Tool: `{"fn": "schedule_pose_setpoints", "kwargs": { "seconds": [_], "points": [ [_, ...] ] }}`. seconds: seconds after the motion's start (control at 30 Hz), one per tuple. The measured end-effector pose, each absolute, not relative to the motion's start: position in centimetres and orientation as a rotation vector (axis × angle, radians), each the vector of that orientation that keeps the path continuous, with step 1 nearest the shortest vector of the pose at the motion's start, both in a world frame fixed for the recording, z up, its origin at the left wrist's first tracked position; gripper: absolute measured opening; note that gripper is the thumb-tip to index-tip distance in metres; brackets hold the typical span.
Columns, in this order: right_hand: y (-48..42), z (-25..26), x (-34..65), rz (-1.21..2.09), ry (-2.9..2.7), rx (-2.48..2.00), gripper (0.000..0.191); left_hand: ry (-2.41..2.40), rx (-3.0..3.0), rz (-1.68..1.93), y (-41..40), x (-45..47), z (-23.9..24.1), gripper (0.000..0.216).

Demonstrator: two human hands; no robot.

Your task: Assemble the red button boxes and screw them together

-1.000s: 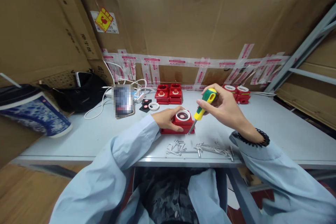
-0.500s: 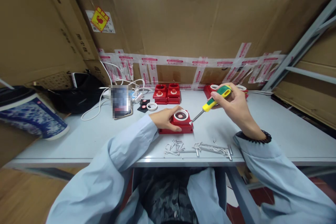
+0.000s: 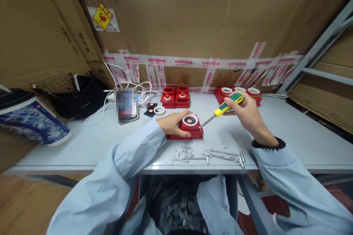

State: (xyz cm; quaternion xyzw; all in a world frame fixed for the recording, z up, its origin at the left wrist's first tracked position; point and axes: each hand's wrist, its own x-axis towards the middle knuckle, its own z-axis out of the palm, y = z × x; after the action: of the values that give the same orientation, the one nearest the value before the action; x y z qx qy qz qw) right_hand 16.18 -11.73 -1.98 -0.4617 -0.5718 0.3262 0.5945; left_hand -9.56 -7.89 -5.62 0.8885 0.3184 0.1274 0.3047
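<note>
On the table in front of me lies a red box-shaped device (image 3: pixel 183 136) with a white ring (image 3: pixel 190 120) on its top. My left hand (image 3: pixel 176 124) is closed around its left side, thumb along the front. A green and yellow screwdriver (image 3: pixel 222 109) is in my right hand (image 3: pixel 245 108), its shaft tilted down to the left. The tip meets a small screw (image 3: pixel 200 127) at the device's right front corner. Near the table's front edge are loose screws (image 3: pixel 186 151) and several thin metal rods with T-shaped ends (image 3: pixel 226 155).
More red devices stand at the back, two in the middle (image 3: pixel 175 101) and others at right (image 3: pixel 219 97). A loose white ring (image 3: pixel 159 110) lies by black square pieces (image 3: pixel 150 112). To the left are a phone (image 3: pixel 126 104), white cables (image 3: pixel 103 112), a black bag (image 3: pixel 93 97) and a large cup (image 3: pixel 35 121).
My right hand and the screwdriver handle have shifted slightly right and down, while the tip stays at the device's corner. The left hand keeps its hold.
</note>
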Motion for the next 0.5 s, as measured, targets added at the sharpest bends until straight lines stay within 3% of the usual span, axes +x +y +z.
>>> {"fn": "schedule_pose_setpoints", "kwargs": {
  "seconds": [0.5],
  "points": [
    [-11.7,-3.3,16.9,0.772,-1.331,-1.064,0.035,0.839,2.338,0.335,-7.9,-9.6,-5.6,0.071]
  ]
}}
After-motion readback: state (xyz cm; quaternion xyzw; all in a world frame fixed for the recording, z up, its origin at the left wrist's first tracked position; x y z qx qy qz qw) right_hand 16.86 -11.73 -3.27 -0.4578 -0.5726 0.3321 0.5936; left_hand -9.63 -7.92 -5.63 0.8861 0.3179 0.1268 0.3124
